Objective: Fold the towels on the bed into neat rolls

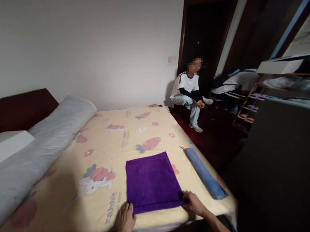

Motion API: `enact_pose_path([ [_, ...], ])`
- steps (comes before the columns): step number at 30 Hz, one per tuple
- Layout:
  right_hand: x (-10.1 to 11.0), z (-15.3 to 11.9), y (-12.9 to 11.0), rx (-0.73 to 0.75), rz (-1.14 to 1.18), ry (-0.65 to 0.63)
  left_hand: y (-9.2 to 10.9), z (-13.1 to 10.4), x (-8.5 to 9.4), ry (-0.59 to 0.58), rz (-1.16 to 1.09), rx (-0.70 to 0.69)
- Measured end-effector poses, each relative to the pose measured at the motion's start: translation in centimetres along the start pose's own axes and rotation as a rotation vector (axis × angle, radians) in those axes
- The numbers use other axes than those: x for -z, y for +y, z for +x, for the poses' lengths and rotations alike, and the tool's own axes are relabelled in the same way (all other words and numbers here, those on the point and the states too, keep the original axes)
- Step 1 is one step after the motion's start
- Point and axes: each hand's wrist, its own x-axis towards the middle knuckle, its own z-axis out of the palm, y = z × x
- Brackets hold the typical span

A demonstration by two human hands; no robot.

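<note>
A purple cloth (152,181), roughly square, lies flat on the bed near its front edge. A fold or hem line runs along its near side. My left hand (126,217) is closed at the cloth's near left corner, fingers curled onto the fabric. At the near right corner, my right hand (194,203) pinches the edge, fingertips pressed together. To the right of the cloth lies a long blue rolled bundle (204,174), thin at its far end; its exact kind is unclear.
The bed's yellow sheet (114,143) has carrot and rabbit prints. A grey roll (47,137) and a white box (8,144) lie on the left. A seated person (189,89) is beyond the bed. A shoe rack (250,106) and a dark panel (283,170) stand at right.
</note>
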Motion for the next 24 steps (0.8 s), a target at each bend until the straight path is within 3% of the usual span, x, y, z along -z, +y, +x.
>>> enact_pose_path([
  [5, -0.3, 0.5, 1.2, -0.106, -0.095, 0.025, 0.0, -0.2, 0.4, -0.008, -0.018, 0.004],
  [9, -1.3, 0.5, 0.8, -0.159, -0.236, 0.123, -0.1, -0.2, 0.4, -0.007, -0.02, -0.009],
  [13, -2.8, 0.1, -0.3, 0.029, -0.375, 0.252, -0.4, 0.1, -0.1, -0.003, -0.013, -0.017],
  [18, -4.9, -1.2, -0.4, 0.24, -0.441, 0.282, -0.8, 0.3, -0.9, -0.003, 0.021, -0.035],
  [24, -3.9, -2.1, 0.2, 0.355, -0.475, 0.335, -0.7, 0.4, -0.9, -0.024, 0.112, -0.081],
])
